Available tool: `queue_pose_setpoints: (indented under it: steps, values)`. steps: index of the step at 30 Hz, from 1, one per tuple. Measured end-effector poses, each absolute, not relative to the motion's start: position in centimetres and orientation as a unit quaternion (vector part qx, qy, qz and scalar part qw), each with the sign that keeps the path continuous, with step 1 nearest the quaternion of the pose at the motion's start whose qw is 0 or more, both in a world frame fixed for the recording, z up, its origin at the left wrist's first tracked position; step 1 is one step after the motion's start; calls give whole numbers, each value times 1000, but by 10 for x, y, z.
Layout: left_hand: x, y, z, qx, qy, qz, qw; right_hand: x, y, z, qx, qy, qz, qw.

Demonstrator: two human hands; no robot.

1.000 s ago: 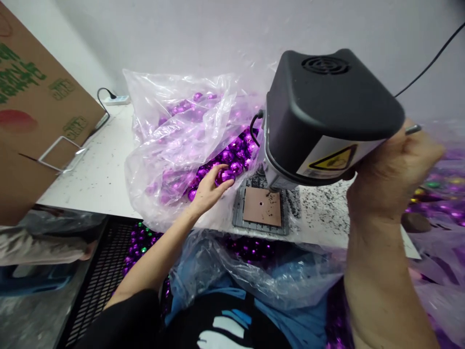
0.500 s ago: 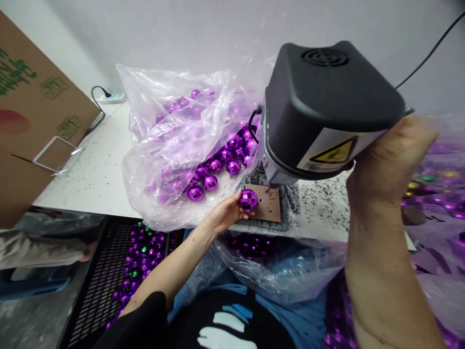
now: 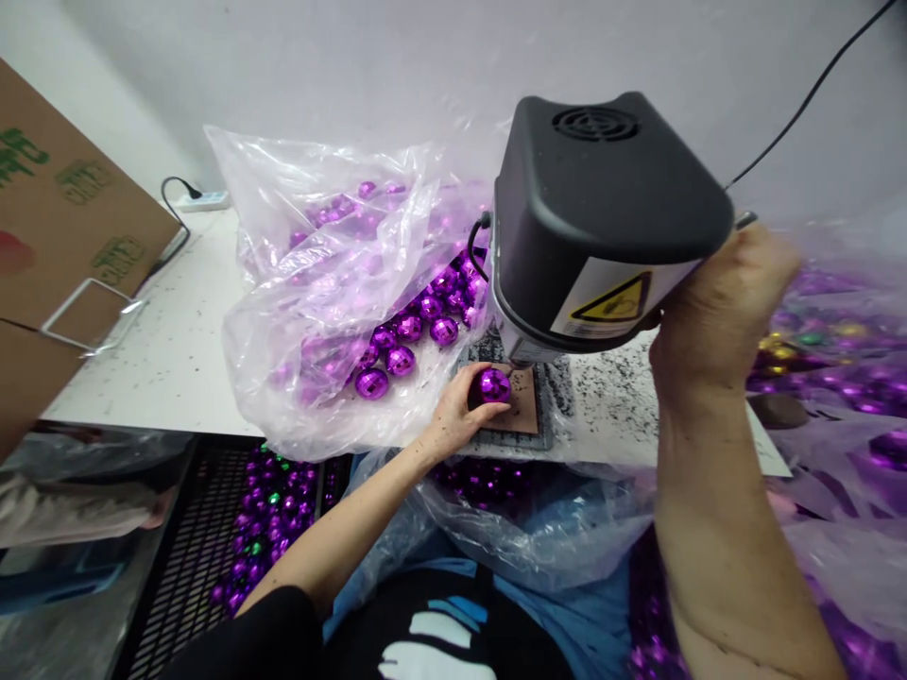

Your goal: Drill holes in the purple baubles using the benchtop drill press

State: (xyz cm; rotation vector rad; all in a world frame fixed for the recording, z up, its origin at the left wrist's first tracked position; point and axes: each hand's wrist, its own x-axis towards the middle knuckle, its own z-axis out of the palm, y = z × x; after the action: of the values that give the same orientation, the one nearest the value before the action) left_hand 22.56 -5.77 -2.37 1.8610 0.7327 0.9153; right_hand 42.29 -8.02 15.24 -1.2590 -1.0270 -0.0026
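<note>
Under the drill head, the left hand [image 3: 453, 420] had its fingertips closed round a purple faceted ball [image 3: 493, 385], pinning it on the brown pad [image 3: 522, 413] of the press base, apparently so it could not roll. The right hand [image 3: 715, 316] was wrapped shut on the feed lever [image 3: 744, 220] beside the black motor housing [image 3: 602, 208], raised to the right. Left of the press, a clear bag [image 3: 318, 312] lay open toward the hand, more purple balls within reach. A black crate [image 3: 213, 529] sat near, below the table [image 3: 177, 349].
</note>
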Motion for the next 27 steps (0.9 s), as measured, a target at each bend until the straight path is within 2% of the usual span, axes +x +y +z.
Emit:
queue_pose_setpoints:
  steps: [4, 9, 18, 27]
  values:
    - [234, -57, -31, 807, 279, 372, 365, 423, -80, 152, -557, -464, -1, 689]
    - [236, -56, -27, 839, 294, 341, 306, 425, -80, 153, -556, -467, 4, 687]
    - [239, -52, -17, 857, 316, 282, 292, 429, -79, 154, -563, -486, -1, 669]
    - [242, -57, -24, 858, 327, 294, 267, 418, -94, 153, -566, -476, -15, 673]
